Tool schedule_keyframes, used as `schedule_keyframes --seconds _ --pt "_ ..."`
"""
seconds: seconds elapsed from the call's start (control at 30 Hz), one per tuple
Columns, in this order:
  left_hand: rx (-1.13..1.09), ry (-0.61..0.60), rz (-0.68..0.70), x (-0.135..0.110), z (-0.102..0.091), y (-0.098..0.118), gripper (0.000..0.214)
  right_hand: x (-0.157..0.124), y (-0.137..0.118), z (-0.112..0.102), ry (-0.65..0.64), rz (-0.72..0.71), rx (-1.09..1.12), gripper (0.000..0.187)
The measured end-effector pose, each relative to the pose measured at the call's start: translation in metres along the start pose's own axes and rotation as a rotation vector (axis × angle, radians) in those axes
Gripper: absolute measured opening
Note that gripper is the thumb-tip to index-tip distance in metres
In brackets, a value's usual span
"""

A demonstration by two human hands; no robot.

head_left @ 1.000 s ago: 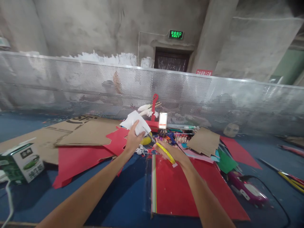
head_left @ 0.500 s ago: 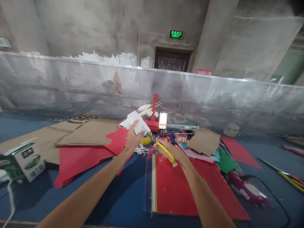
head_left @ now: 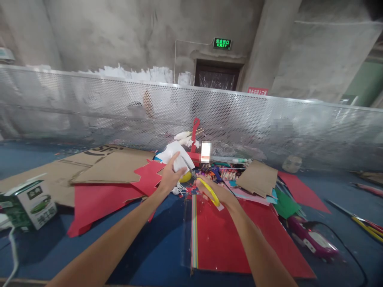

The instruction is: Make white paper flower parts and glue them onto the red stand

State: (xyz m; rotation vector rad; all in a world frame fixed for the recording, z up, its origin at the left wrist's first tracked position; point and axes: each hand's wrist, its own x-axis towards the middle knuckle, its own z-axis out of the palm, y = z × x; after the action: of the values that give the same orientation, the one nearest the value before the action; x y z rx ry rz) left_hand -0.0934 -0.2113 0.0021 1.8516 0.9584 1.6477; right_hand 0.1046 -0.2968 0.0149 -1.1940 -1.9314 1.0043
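White paper [head_left: 175, 153] is gripped by the left hand [head_left: 169, 177] above red card [head_left: 149, 177]; yellow-handled scissors [head_left: 206, 189] are clasped in the right hand [head_left: 217, 193], blades set at the paper's edge.

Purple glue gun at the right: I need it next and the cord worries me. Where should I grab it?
Take the purple glue gun by its thick body, reaching from above on the near side; its black cord trails off to the right.

Bare concrete walls [head_left: 119, 32], perforated metal screen [head_left: 269, 119], green exit sign [head_left: 222, 43].
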Motion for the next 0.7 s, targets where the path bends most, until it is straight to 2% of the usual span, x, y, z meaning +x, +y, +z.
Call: schedule_keyframes --seconds 0.3,0.47,0.53,0.7 --pt "-0.005 -0.001 0.016 0.001 0.000 -0.004 0.072 0.001 -0.005 0.005 0.065 0.110 -0.031 0.049" --pt "0.010 -0.002 -0.003 0.001 0.000 -0.003 0.073 0.005 0.002 0.009 0.081 0.081 0.023 0.043" --pt "0.018 -0.001 -0.001 0.001 -0.001 -0.002 0.069 0.006 0.004 0.010 0.083 0.070 0.023 0.041" --pt "0.047 0.039 -0.056 0.001 -0.004 -0.004 0.045 0.008 0.011 0.009 0.096 0.054 0.069 0.041"
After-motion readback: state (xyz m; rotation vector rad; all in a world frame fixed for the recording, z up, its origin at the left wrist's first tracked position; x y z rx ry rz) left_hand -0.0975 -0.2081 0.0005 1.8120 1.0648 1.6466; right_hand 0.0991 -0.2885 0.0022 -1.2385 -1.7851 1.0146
